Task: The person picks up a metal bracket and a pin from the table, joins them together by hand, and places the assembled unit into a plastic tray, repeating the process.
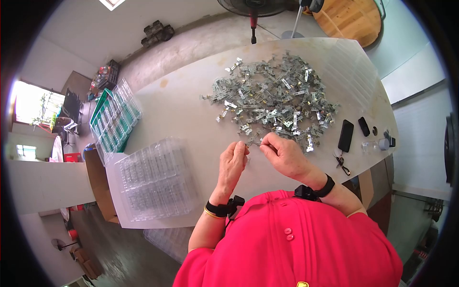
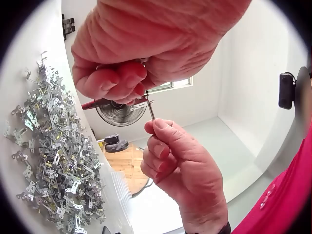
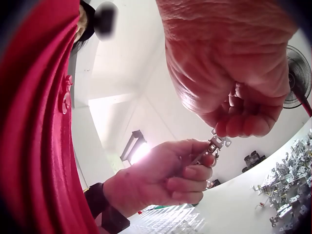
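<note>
In the right wrist view the left hand pinches a small metal bracket between thumb and fingers. The right hand is just above it, fingers curled at the bracket's upper end. In the left wrist view the right hand pinches a thin metal rod-like piece that reaches up to the left hand. Both hands meet over the table's near side in the head view, just in front of a large heap of metal brackets.
Stacked clear plastic trays lie at the table's left, with a green rack beyond. On the right are a black phone, small scissors, a clear jar and a clear tray. A fan stands behind the table.
</note>
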{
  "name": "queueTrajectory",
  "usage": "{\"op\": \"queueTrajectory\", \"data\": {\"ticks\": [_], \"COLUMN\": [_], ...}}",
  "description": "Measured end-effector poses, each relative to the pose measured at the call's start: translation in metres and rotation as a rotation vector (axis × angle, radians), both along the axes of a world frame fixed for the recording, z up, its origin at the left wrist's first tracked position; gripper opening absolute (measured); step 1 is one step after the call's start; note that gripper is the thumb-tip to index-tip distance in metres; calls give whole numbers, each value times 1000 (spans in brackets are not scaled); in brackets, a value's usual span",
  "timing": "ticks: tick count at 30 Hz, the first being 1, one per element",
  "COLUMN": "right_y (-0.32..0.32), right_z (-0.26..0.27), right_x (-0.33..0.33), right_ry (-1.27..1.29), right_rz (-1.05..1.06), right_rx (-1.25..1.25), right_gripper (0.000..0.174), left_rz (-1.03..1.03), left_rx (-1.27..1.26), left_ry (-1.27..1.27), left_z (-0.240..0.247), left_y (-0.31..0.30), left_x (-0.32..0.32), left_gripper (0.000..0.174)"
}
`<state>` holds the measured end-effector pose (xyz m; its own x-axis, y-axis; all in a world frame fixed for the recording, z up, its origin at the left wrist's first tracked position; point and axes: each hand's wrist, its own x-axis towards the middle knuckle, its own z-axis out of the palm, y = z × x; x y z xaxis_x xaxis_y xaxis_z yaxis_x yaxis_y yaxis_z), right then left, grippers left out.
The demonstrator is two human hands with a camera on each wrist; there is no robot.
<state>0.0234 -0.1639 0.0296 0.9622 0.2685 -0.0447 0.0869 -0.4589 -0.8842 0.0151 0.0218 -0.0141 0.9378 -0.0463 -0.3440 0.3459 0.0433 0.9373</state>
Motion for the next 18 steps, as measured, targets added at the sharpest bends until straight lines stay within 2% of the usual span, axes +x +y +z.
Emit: {"op": "queueTrajectory", "data": {"ticks": [10, 18], "right_y": [-4, -9], "right_z": [1, 4], "right_x": [-13, -25], "right_ry": [-62, -61], "right_rz": [14, 28], "right_rx": [44, 83], "right_gripper": [11, 13], "left_rz": [-13, -16], "left_rx": [83, -15], "left_ry": [-40, 50], "left_z": [10, 19], "left_y": [-2, -5], "left_x": [-14, -25], "left_gripper": [38, 38]}}
